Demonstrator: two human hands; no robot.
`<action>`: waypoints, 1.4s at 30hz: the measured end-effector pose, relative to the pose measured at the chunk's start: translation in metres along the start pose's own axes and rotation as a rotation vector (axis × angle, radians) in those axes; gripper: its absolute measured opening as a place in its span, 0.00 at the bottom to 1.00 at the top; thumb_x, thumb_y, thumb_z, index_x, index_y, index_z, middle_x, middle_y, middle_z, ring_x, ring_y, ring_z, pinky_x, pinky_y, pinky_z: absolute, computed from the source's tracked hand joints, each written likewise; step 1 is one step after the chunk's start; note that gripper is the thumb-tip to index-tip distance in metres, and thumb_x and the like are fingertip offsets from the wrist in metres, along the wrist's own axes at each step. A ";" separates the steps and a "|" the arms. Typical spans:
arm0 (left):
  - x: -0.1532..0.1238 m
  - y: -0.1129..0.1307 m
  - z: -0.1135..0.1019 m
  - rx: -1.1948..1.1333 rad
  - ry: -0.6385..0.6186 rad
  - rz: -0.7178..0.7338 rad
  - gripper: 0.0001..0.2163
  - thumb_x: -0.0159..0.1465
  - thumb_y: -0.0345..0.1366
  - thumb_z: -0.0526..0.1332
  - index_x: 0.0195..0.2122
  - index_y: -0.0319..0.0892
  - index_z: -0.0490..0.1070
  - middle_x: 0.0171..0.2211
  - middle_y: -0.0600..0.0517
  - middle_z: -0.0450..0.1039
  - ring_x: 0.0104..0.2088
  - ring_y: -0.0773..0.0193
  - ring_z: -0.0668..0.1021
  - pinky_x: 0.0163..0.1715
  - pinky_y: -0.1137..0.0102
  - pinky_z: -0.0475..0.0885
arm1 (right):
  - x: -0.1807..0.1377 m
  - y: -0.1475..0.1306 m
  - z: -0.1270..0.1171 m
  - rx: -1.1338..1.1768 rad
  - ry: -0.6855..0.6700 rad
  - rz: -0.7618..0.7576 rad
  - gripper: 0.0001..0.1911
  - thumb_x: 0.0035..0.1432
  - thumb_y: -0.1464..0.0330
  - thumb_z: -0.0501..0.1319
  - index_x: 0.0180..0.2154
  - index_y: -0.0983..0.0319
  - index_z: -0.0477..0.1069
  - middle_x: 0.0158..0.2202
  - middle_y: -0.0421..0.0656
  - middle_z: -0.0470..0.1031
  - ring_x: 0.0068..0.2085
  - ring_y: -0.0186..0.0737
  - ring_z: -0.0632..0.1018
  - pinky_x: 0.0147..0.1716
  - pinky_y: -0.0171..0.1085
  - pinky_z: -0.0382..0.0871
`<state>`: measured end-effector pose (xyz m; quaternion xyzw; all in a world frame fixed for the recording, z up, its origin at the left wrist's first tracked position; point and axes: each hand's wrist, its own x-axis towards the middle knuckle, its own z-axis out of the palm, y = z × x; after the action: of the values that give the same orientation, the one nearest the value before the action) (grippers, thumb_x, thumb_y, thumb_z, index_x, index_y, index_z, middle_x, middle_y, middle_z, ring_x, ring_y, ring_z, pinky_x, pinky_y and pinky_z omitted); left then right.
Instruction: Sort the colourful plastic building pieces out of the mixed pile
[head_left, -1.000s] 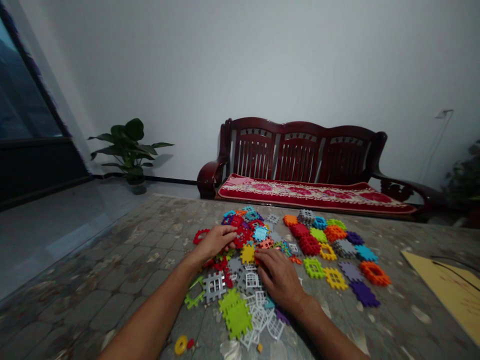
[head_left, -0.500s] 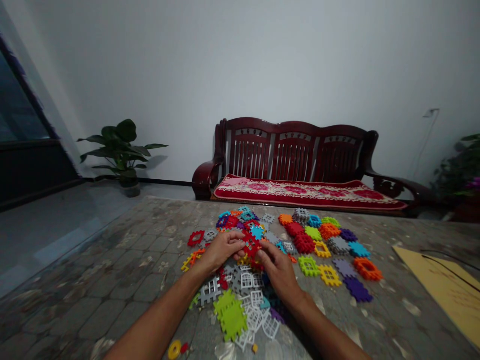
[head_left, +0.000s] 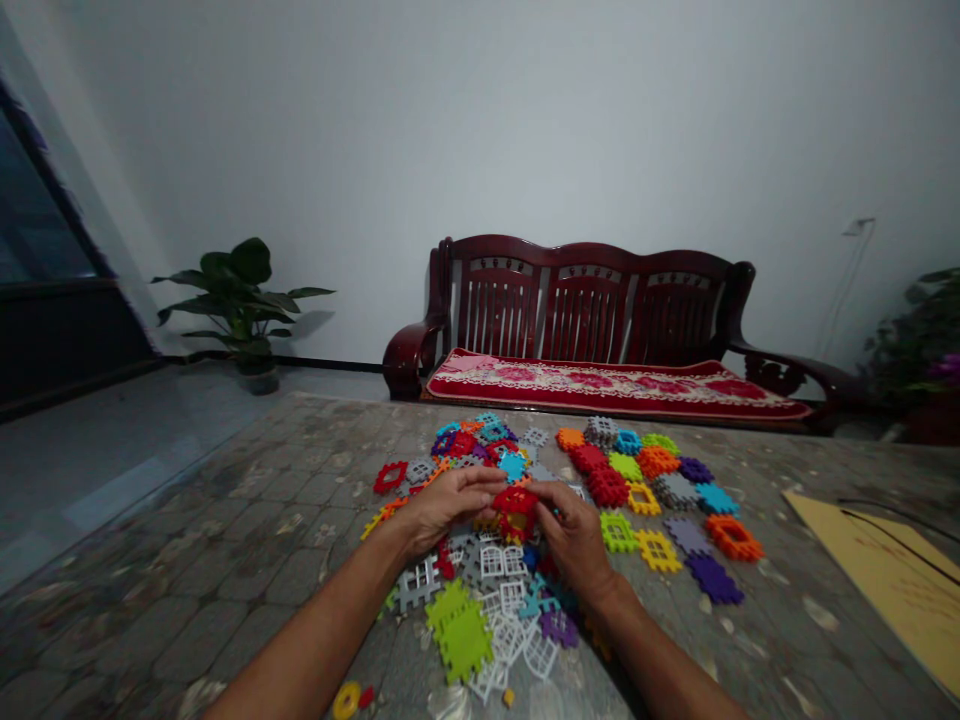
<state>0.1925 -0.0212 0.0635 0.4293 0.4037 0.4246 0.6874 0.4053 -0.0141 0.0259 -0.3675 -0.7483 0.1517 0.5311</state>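
Note:
Between my two hands is a red interlocking plastic building piece with an opening, held tilted above the pile. The fingers of my left hand close on its left edge. My right hand pinches the right edge with thumb and fingers. White lattice window pieces lie below my hands. A large lime green toothed panel lies beside them. Beyond my fingers sits a light blue piece among mixed red, grey and purple ones. A grey lattice piece rests under my left wrist.
Sorted piles of toothed pieces stand to the right, such as a red stack and an orange stack. Cardboard with a dark cable lies at the table's right. A yellow ring is near the front. Behind the table stands a wooden bench.
The red piece has been tilted more upright, so its opening shows. My right hand has shifted slightly right, and the left fingers have stretched along the piece's top edge.

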 end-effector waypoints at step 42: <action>0.002 -0.008 0.022 0.107 0.150 0.129 0.27 0.45 0.31 0.72 0.46 0.40 0.65 0.24 0.61 0.69 0.19 0.73 0.72 0.23 0.74 0.68 | 0.005 -0.013 -0.009 -0.266 -0.212 -0.088 0.31 0.52 0.71 0.64 0.58 0.56 0.64 0.48 0.46 0.71 0.50 0.47 0.71 0.50 0.46 0.67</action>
<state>0.2151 -0.0266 0.0623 0.4575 0.4474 0.4767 0.6028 0.4076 -0.0214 0.0408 -0.3835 -0.8289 0.0658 0.4020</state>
